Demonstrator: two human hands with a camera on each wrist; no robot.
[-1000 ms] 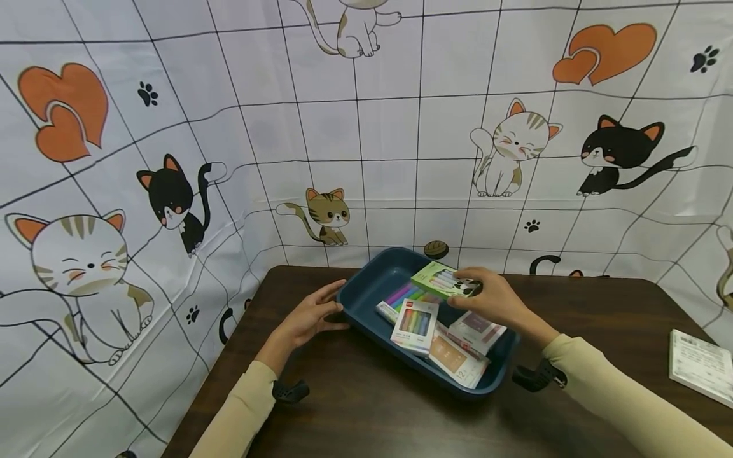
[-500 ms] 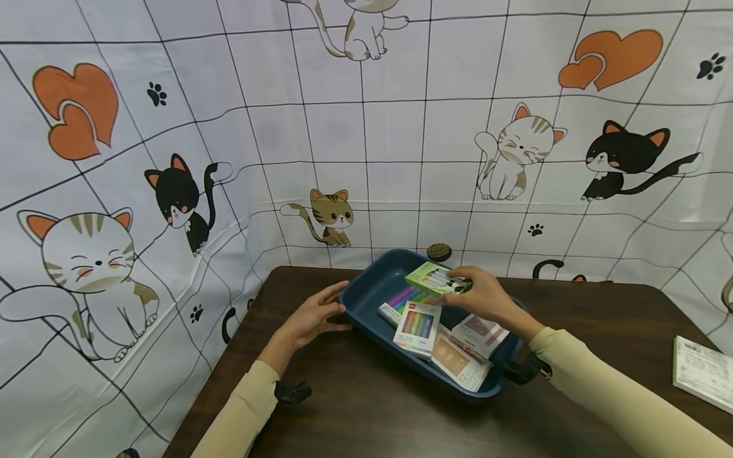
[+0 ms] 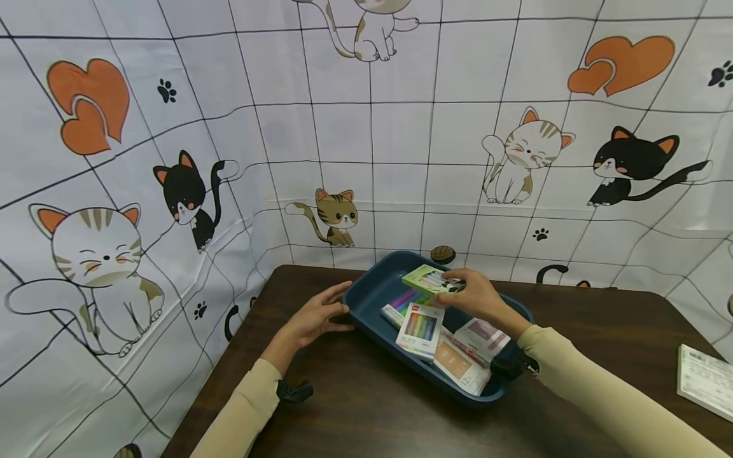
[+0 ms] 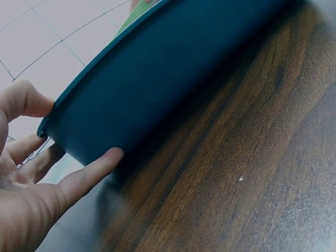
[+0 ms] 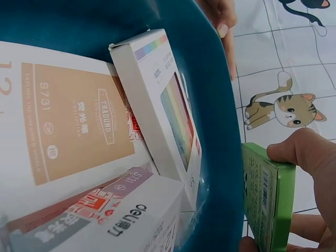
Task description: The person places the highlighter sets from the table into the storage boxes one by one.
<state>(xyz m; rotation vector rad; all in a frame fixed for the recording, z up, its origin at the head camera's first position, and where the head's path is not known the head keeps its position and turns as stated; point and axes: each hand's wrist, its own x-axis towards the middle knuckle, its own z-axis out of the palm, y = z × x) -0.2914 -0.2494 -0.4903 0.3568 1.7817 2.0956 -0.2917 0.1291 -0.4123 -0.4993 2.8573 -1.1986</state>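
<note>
A blue plastic basin (image 3: pixel 357 312) sits on the table with several packs inside. My right hand (image 3: pixel 475 296) pinches a small green box (image 3: pixel 424 278) with a pen picture over the basin's far side; in the right wrist view the green box (image 5: pixel 268 194) stands between thumb and fingers, just outside the rim. Spread at the basin's left end, my left hand (image 3: pixel 312 318) touches its wall and rim, the thumb (image 4: pixel 97 170) extended low on the wall. In the basin lie a white box (image 3: pixel 420 327) with a rainbow window, a tan-labelled box (image 3: pixel 458 366) and a pinkish-white box (image 3: pixel 483 337).
Purple and green pens in a pack (image 3: pixel 401 305) show partly beneath the rainbow box. A white printed stack (image 3: pixel 707 381) lies at the table's right edge. Behind the dark wooden table (image 3: pixel 355 407) hangs a white cat-print cloth (image 3: pixel 395 184).
My right hand has carried the green box a little to the left over the basin. My left hand stays at the basin's end. The head view has shifted slightly.
</note>
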